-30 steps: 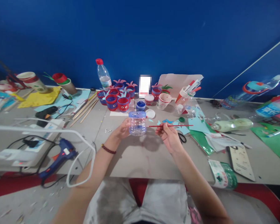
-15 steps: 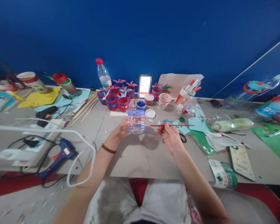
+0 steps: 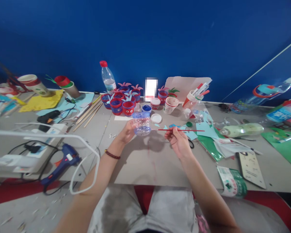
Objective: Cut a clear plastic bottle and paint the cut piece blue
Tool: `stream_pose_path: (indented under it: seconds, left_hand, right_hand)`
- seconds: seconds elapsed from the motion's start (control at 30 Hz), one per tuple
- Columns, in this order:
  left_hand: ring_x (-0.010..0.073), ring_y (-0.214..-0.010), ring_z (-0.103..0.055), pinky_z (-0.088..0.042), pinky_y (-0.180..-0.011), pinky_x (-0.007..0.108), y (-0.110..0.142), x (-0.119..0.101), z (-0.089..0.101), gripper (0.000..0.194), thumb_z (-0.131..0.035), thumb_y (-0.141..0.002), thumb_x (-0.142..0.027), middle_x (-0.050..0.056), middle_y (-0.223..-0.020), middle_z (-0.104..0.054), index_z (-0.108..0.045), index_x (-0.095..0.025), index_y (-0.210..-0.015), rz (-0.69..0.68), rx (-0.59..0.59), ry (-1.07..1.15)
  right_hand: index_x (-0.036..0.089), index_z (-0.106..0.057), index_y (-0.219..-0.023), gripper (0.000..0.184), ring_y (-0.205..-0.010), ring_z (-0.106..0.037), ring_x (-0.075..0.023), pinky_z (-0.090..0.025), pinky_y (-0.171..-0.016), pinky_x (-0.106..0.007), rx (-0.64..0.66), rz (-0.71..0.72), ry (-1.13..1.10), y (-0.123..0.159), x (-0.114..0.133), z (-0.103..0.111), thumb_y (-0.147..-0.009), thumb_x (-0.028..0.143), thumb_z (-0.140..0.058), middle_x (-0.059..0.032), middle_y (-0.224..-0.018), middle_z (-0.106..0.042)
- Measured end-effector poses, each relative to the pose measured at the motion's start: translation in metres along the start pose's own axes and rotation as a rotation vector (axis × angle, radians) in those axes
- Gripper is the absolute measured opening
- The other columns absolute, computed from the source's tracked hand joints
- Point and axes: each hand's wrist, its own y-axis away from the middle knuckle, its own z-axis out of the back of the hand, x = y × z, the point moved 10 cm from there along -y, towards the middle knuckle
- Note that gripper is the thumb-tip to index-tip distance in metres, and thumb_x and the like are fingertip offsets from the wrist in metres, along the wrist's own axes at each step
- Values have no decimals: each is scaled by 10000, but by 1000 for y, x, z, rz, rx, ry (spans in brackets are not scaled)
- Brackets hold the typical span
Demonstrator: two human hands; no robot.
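My left hand [image 3: 128,131] is closed on the side of a clear plastic bottle piece [image 3: 142,124], cut short and coloured blue around its upper rim. In my right hand [image 3: 177,139] a thin red paintbrush [image 3: 189,130] lies level, pinched between thumb and fingers, its tip pointing left at the bottle piece. Whether the tip touches the plastic I cannot tell. Behind them stand an open jar of blue paint [image 3: 146,109], a white jar [image 3: 155,103] and a white lid [image 3: 156,118]. Several red-and-blue painted cups [image 3: 116,106] with paper leaves are grouped behind to the left.
A blue glue gun [image 3: 65,161], a power strip [image 3: 38,149] and looping white cable [image 3: 87,139] lie on the left. Wooden sticks [image 3: 87,113] rest beyond them. To the right are paper scraps [image 3: 206,129], a phone [image 3: 251,170] and plastic bottles [image 3: 242,130].
The bottle piece has risen and tilted slightly in my left hand. My right hand has shifted a little to the right, drawing the paintbrush with it.
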Motion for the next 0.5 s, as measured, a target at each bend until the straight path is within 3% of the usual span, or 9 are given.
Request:
stream_pose_path:
  seconds: [0.3,0.5]
  left_hand:
    - [382,-1184,-648,-515,-1006,499,-3,-7,0,604,-848,-574,-570,153,-1159,-745,-765,-174,-1021,-50,-1,-44]
    - [364,-1172,-661,-532,-989,468,-3,-8,5,506,-853,-591,-496,141,-1148,-755,-786,-181,-982,-64,-51,-69]
  right_hand:
    - [198,-623,-766,441,-579,-662,-135,-582,-600,-270,-18,61,11,-1,5,4,-677,567,-847,10,-634,-685]
    - [203,-623,-757,444,-575,-661,-132,-582,-596,-268,-13,96,28,0,10,3,-678,582,-841,13,-631,-690]
